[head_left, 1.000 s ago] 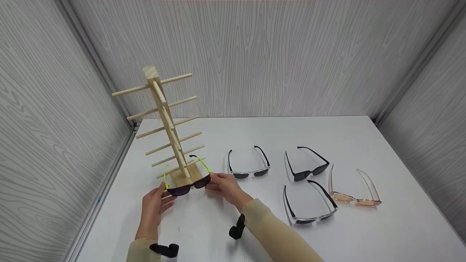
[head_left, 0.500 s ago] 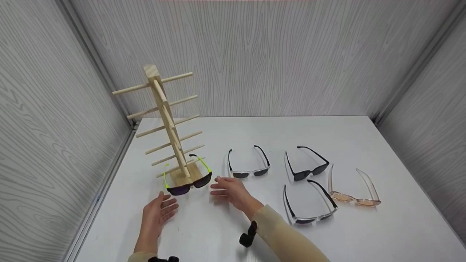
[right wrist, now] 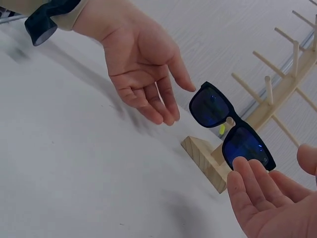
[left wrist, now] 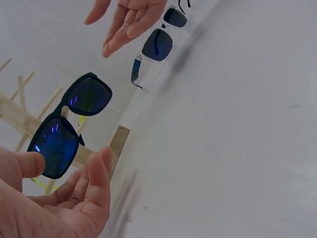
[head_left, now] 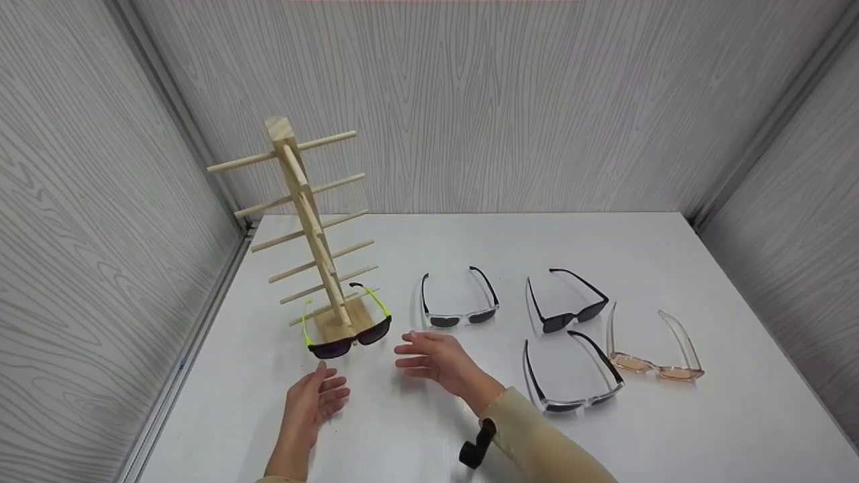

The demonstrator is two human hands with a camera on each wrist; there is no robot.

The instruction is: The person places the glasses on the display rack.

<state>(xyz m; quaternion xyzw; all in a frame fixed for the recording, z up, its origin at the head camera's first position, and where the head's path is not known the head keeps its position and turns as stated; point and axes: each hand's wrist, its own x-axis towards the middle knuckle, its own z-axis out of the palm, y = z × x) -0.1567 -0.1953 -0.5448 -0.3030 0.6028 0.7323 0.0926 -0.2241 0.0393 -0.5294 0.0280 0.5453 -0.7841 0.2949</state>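
Both free and relaxed: left hand (head_left: 313,401) lower left of centre, right hand (head_left: 440,362) lower centre, near yellow-armed sunglasses (head_left: 334,348) perched on wooden rack (head_left: 311,225), frame left.

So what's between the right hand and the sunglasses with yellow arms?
Just a narrow open gap: the head view shows bare white table there, and the right hand isn't touching the sunglasses.

Head view: the left sleeve (head_left: 280,479) is cropped to a sliver near seven o'clock. Left wrist view: the right hand (left wrist: 132,20) is cut off towards twelve, the wooden rack (left wrist: 15,113) at nine. Right wrist view: the left hand (right wrist: 275,208), cropped at four o'clock, hides part of the dark sunglasses (right wrist: 241,131).
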